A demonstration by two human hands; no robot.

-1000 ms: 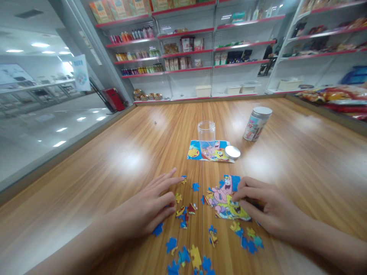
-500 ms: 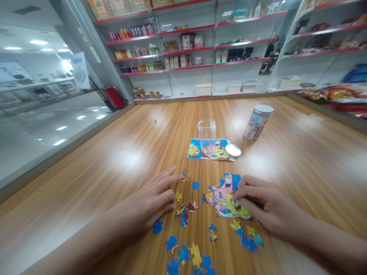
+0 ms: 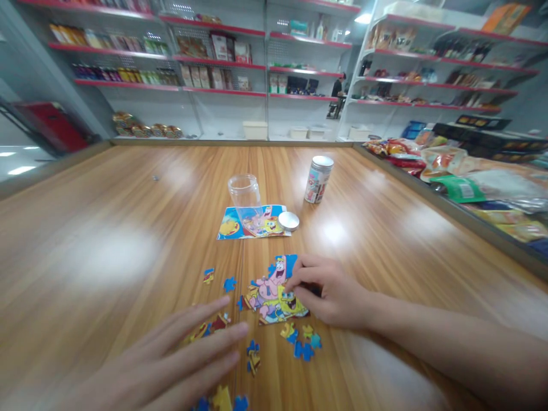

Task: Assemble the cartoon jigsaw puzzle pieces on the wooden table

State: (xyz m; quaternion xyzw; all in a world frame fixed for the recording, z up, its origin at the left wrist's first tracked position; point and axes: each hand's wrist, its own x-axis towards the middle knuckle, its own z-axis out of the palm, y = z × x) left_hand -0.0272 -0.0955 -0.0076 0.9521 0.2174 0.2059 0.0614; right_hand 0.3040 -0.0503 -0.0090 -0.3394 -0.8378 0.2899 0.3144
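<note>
Jigsaw puzzle (image 3: 270, 292), wooden table (image 3: 385, 245), stocked shelves (image 3: 222, 63)

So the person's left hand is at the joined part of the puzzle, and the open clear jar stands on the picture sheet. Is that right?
Not quite: the head view shows the right hand at the joined part of the puzzle. The open clear jar does stand on the picture sheet.

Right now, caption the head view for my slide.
Right hand at a partly assembled puzzle; left hand spread over loose pieces.
</note>
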